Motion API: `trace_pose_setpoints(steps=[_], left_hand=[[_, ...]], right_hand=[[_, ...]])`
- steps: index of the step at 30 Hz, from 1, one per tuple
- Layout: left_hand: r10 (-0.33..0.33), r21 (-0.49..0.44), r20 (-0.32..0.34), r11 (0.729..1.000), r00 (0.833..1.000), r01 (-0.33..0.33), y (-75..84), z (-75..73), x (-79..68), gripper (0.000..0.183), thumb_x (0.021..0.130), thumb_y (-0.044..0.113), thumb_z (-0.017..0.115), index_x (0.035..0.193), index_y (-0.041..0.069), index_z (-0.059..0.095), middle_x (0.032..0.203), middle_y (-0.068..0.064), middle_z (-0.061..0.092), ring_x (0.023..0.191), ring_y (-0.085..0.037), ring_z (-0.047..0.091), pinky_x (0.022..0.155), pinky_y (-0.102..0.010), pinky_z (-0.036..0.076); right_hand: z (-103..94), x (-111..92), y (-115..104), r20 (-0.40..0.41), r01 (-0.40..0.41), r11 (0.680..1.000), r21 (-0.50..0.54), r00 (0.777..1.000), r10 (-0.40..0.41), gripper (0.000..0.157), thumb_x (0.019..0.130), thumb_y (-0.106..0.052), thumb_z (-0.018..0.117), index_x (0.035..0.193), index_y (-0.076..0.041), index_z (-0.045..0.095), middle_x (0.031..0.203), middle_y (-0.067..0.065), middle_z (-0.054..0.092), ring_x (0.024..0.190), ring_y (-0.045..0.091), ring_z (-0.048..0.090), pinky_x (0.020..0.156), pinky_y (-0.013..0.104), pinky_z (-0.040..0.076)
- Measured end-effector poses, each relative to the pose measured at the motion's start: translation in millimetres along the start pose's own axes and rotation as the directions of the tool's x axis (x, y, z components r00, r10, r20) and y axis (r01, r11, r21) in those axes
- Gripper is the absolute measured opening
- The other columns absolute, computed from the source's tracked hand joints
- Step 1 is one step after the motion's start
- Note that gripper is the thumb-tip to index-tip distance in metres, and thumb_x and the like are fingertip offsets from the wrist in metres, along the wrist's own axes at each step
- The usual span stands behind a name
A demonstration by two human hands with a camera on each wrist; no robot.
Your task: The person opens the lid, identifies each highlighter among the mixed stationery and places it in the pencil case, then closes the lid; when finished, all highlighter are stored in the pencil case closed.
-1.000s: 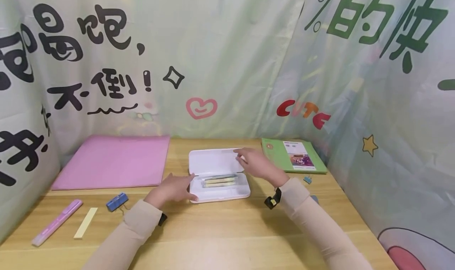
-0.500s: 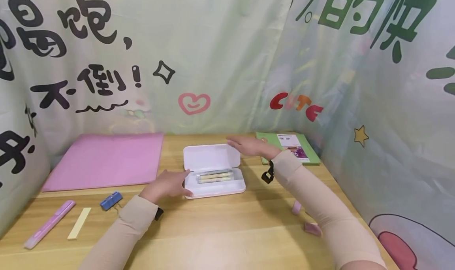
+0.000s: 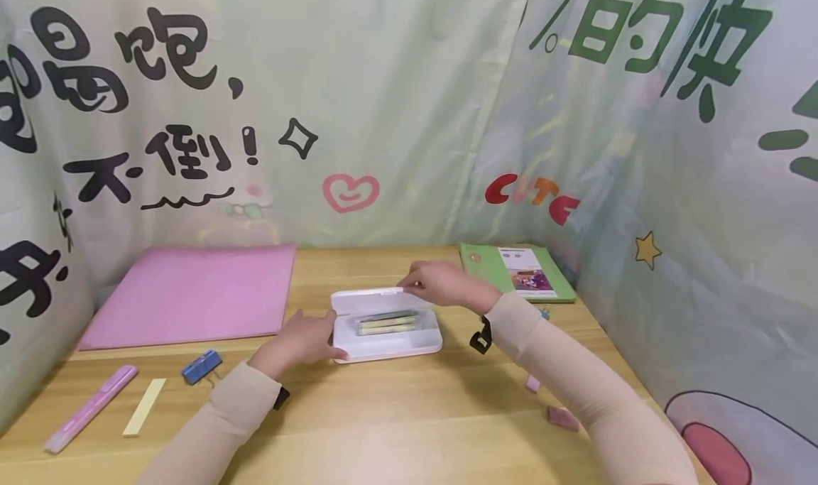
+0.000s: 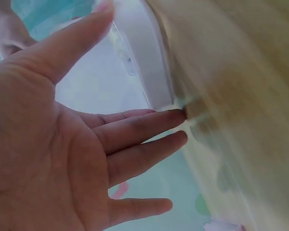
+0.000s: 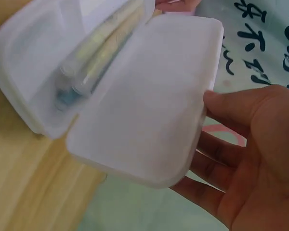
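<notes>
A white pencil case (image 3: 399,348) lies unfolded on the table, its lid (image 3: 364,302) tilted partway up from the back. Several slim pens (image 3: 387,324), pale yellow and grey, rest inside it. My right hand (image 3: 443,285) pinches the lid's far edge between thumb and fingers, near its right end, as the right wrist view confirms. At the case's left end is my left hand (image 3: 300,341), thumb by the front corner and fingers toward the back. The left wrist view shows those fingers (image 4: 139,130) straight and spread, touching the case.
A pink board (image 3: 198,293) lies back left. A pink pen-shaped tool (image 3: 92,408), a pale yellow strip (image 3: 144,407) and a blue binder clip (image 3: 201,366) are nearer. Right, beyond my forearm, are a green booklet (image 3: 486,272) and a small pink piece (image 3: 562,418).
The lid has swung up from lying back and now leans toward the case. My right hand went from flat behind it to gripping its edge. My left hand has stayed at the case's left end.
</notes>
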State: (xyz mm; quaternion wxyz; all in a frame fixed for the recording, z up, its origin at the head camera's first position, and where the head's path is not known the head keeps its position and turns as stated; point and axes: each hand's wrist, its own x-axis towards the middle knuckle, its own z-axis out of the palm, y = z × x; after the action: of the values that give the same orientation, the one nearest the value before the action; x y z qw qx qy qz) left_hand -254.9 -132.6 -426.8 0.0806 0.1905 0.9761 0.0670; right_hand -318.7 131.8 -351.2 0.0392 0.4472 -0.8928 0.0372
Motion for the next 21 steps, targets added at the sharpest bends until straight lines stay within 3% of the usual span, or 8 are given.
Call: trace_pose_setpoints(steps=[4, 7, 10, 14, 17, 21], left_hand=[[-0.004, -0.001, -0.024, 1.0, 1.0, 0.004, -2.2, 4.0, -4.9, 0.089, 0.064, 0.067, 0.054, 0.12, -0.002, 0.046, 0.108, -0.015, 0.057, 0.104, -0.033, 0.049, 0.096, -0.058, 0.013], [-0.016, 0.0, -0.03, 1.0, 0.999, 0.016, -5.8, 4.6, -10.1, 0.089, 0.062, 0.07, 0.052, 0.114, -0.001, 0.051, 0.108, -0.017, 0.056, 0.105, -0.034, 0.047, 0.094, -0.061, 0.013], [-0.028, -0.039, -0.01, 0.999, 1.0, 0.028, -9.1, 4.0, -14.3, 0.096, 0.061, 0.072, 0.051, 0.123, -0.001, 0.044, 0.118, -0.019, 0.049, 0.111, -0.034, 0.042, 0.094, -0.062, 0.01], [-0.005, -0.099, -0.012, 0.995, 1.0, 0.004, -7.5, 2.3, -13.6, 0.102, 0.066, 0.073, 0.045, 0.137, 0.004, 0.022, 0.137, -0.013, 0.028, 0.123, -0.031, 0.026, 0.095, -0.061, 0.005], [0.028, -0.101, -0.017, 0.994, 0.999, -0.03, -3.0, 1.8, -10.0, 0.098, 0.07, 0.071, 0.042, 0.138, 0.005, 0.02, 0.139, -0.01, 0.025, 0.125, -0.027, 0.025, 0.096, -0.06, 0.005], [0.046, -0.078, -0.012, 0.996, 0.999, -0.047, 2.5, 2.3, -4.1, 0.097, 0.069, 0.069, 0.047, 0.136, 0.003, 0.024, 0.135, -0.012, 0.033, 0.122, -0.026, 0.031, 0.096, -0.059, 0.01]], right_hand=[[11.9, -18, -15, -0.023, 0.02, 1.0, -0.013, 1.0, -0.021, 0.02, 0.084, -0.024, 0.057, 0.101, -0.018, 0.066, 0.091, -0.005, 0.06, 0.077, 0.007, 0.056, 0.066, 0.023, 0.046], [25.1, -32, -31, -0.05, 0.034, 0.994, -0.102, 0.998, -0.039, 0.023, 0.082, -0.022, 0.059, 0.103, -0.017, 0.065, 0.097, -0.002, 0.062, 0.081, 0.011, 0.058, 0.063, 0.025, 0.049], [39.7, -42, -46, -0.076, 0.03, 0.972, -0.234, 0.996, -0.049, 0.027, 0.08, -0.018, 0.058, 0.106, -0.018, 0.063, 0.096, -0.001, 0.062, 0.076, 0.014, 0.06, 0.05, 0.027, 0.048], [54.2, -49, -57, -0.114, -0.004, 0.935, -0.355, 0.993, -0.039, 0.036, 0.072, -0.008, 0.057, 0.106, -0.02, 0.063, 0.094, -0.001, 0.062, 0.071, 0.014, 0.059, 0.038, 0.026, 0.042], [59.0, -53, -60, -0.123, -0.035, 0.931, -0.364, 0.992, -0.011, 0.04, 0.069, -0.005, 0.058, 0.106, -0.019, 0.063, 0.097, 0.0, 0.062, 0.074, 0.014, 0.06, 0.038, 0.025, 0.042], [61.3, -58, -63, -0.116, -0.068, 0.937, -0.342, 0.993, 0.03, 0.039, 0.073, -0.005, 0.056, 0.11, -0.018, 0.061, 0.104, 0.003, 0.061, 0.084, 0.015, 0.059, 0.043, 0.025, 0.045]])
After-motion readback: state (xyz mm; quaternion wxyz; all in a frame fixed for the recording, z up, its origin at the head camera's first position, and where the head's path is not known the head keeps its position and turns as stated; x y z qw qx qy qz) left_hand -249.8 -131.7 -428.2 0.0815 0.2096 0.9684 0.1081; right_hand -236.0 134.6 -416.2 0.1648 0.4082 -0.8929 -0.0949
